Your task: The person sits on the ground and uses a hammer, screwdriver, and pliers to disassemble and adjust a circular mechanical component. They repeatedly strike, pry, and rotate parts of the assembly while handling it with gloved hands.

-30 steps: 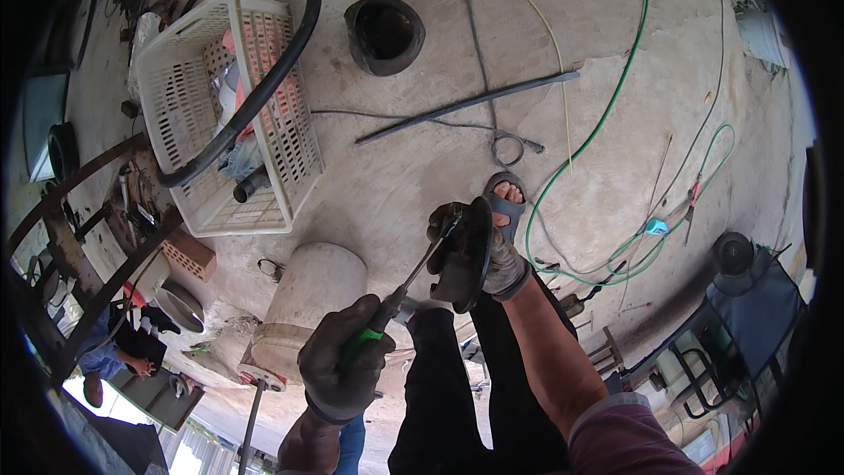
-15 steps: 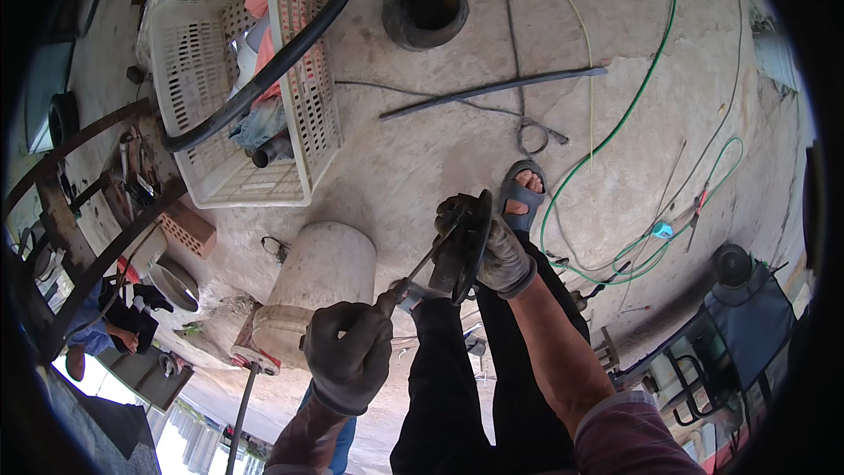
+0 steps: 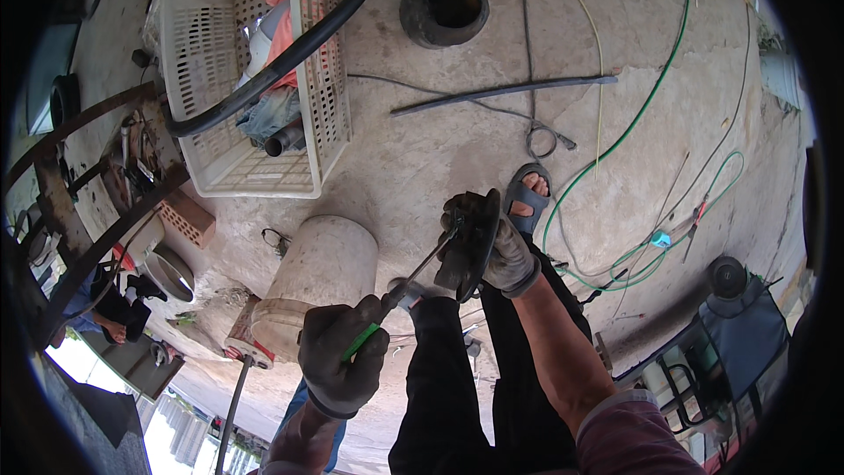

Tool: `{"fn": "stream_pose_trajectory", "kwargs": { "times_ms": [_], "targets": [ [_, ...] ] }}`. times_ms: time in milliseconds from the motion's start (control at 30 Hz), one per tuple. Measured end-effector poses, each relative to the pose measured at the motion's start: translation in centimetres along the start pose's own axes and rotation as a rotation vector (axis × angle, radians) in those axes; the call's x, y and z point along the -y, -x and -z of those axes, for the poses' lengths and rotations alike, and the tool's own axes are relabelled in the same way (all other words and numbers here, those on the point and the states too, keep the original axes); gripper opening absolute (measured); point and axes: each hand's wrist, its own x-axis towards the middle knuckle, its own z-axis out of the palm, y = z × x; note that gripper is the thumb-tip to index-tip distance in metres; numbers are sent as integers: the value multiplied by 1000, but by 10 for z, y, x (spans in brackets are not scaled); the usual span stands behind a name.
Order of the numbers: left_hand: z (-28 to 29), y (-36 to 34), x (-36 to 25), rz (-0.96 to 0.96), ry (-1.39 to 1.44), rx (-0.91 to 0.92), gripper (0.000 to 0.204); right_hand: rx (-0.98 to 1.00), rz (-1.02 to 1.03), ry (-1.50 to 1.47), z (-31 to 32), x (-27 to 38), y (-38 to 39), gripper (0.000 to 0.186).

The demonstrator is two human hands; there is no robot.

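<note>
In my gloved left hand (image 3: 341, 359) is a screwdriver with a green handle (image 3: 360, 342); its thin shaft (image 3: 428, 261) slants up to the right. The tip meets a dark, round-flanged part (image 3: 476, 251) with a short stub. My gloved right hand (image 3: 512, 257) grips this part from its right side, above my legs. Dark patches around the tip make it hard to tell whether it is inserted or only touching.
A white perforated crate (image 3: 255, 180) with cloths and a pipe stands far left, a thick black hose (image 3: 290, 62) across it. Nearer are a pale bucket (image 3: 325, 259) and a brick (image 3: 187, 218). A black pot-like vessel (image 3: 442, 9), a green hose (image 3: 646, 105) and cables lie beyond.
My left hand has turned and dropped slightly left, so the green handle now shows. The flanged part has tilted a little in my right hand. The whole view has shifted slightly.
</note>
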Motion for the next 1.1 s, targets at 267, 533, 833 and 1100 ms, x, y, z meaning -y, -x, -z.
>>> {"fn": "stream_pose_trajectory", "kwargs": {
  "times_ms": [267,533,833,1100],
  "targets": [
    [0,-20,-14,640,576,211,38,23,-71,-107,-8,5,0,82],
    [-5,-1,2,712,663,260,56,51,-28,2,-3,2,1,85],
    [-1,8,4,703,723,229,53,22,-33,11,-1,0,2,88],
    [-13,10,4,597,686,110,42,13,-42,46,-6,-4,2,85]
  ]
}}
